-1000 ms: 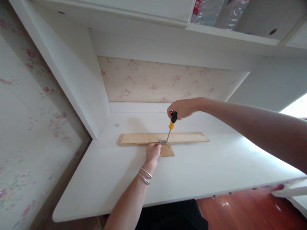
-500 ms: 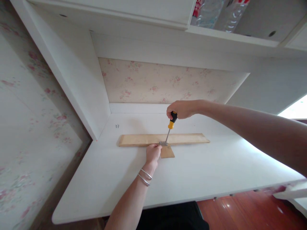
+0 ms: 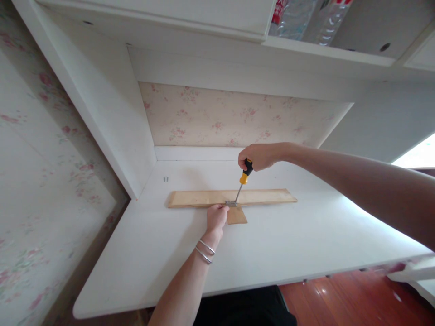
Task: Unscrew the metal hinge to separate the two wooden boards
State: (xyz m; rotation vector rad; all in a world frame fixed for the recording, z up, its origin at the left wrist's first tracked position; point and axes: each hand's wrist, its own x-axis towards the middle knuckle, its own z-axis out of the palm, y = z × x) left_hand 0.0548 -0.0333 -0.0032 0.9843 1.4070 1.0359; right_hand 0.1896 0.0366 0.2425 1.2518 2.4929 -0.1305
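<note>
1. A screwdriver (image 3: pixel 243 180) is gripped by the right hand (image 3: pixel 258 155), the fingers closed round its black-and-yellow handle; the shaft is tilted, and its tip is set on a small metal bracket (image 3: pixel 231 203).
2. The bracket lies at the near edge of a long plank (image 3: pixel 231 197), where a small wood piece (image 3: pixel 236 215) butts against it. Both lie flat on the white table (image 3: pixel 299 240), towards its back.
3. The left hand (image 3: pixel 216 217) is pressed just beside the bracket, its fingers curled against the plank's edge; whether anything is pinched in them cannot be told.
4. Two small screws (image 3: pixel 165 179) lie apart, near the back left corner.
5. Because the shaft is tilted, the tip may be expected to slip out of the screw head and strip it.
6. Such a slip could carry the tip into the left fingers, which are touching the bracket.
7. If the hold is eased, the small piece may be shifted out of line.
</note>
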